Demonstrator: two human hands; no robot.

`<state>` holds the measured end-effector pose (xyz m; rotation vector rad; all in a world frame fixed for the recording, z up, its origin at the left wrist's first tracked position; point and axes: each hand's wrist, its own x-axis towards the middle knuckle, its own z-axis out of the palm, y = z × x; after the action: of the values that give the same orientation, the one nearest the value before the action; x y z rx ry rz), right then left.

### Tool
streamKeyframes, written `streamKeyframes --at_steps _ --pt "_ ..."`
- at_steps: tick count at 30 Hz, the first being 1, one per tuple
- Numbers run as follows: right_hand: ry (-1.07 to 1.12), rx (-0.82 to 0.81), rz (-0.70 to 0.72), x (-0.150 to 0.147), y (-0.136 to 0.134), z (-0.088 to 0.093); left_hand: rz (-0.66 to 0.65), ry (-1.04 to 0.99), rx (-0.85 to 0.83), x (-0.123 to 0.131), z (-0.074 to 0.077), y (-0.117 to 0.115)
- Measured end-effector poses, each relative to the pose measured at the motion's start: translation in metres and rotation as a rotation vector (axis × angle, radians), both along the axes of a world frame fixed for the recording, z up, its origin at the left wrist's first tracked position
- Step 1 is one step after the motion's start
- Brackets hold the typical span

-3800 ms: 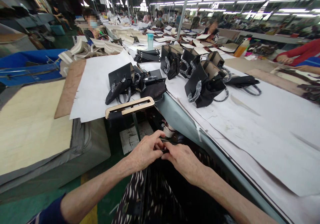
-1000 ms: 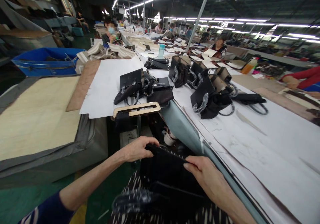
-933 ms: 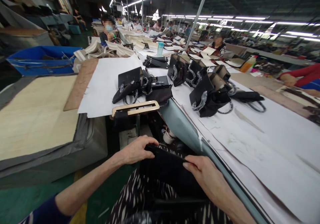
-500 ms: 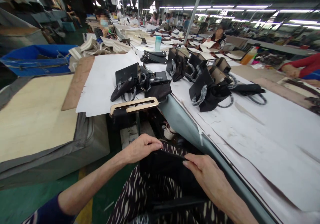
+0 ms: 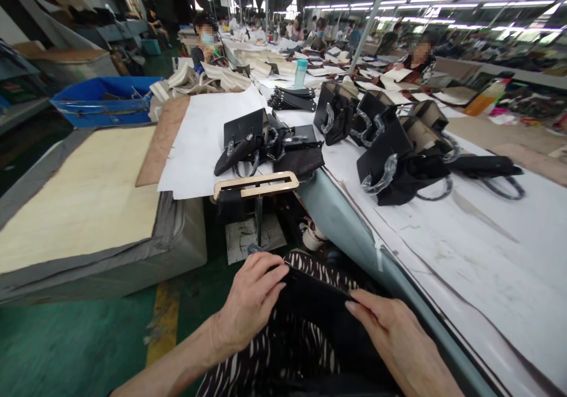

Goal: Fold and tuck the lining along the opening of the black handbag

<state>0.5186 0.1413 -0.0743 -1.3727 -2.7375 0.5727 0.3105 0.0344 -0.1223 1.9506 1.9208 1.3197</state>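
Note:
A black bag (image 5: pixel 319 293) lies across my lap, dark against patterned cloth, and much of its lower part is lost in shadow. Its upper left corner is gripped by my left hand (image 5: pixel 257 293), fingers curled over the edge. On the same edge, farther right, my right hand (image 5: pixel 390 332) pinches the material between thumb and fingers. The edge runs straight between both hands. Just ahead stands a post with a wooden slotted frame (image 5: pixel 270 185) on top, black material hanging at its left end.
Black handbags (image 5: pixel 398 160) with plastic-wrapped handles stand on the white-covered table (image 5: pixel 500 267) at right; more (image 5: pixel 252 140) sit beyond the frame. A padded bench (image 5: pixel 88 190) and a blue tub (image 5: pixel 106 101) are at left. A bottle (image 5: pixel 300 73) and other people are farther back.
My left hand has turned and curled its fingers farther over the bag's edge. The right hand keeps its pinch. The view has swung left, so the surroundings appear shifted right.

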Motion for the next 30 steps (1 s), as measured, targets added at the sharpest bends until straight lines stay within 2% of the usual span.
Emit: streamKeyframes --at_steps 4,10,19,24,30 --pt "-0.002 0.089 0.025 -0.001 -0.001 -0.002 0.118 0.108 0.062 0.010 -0.010 0.000" --pt "0.012 0.107 -0.020 -0.001 -0.003 -0.005 0.190 0.160 0.048 0.013 -0.010 0.004" --pt "0.016 0.161 -0.013 -0.002 -0.001 -0.011 0.155 0.189 -0.071 0.014 -0.006 0.009" --pt "-0.046 0.081 0.005 -0.003 -0.001 -0.009 0.139 0.252 -0.028 0.013 -0.005 0.011" --pt "-0.064 0.081 -0.017 -0.005 0.001 -0.010 0.151 0.198 0.020 0.016 -0.004 0.012"
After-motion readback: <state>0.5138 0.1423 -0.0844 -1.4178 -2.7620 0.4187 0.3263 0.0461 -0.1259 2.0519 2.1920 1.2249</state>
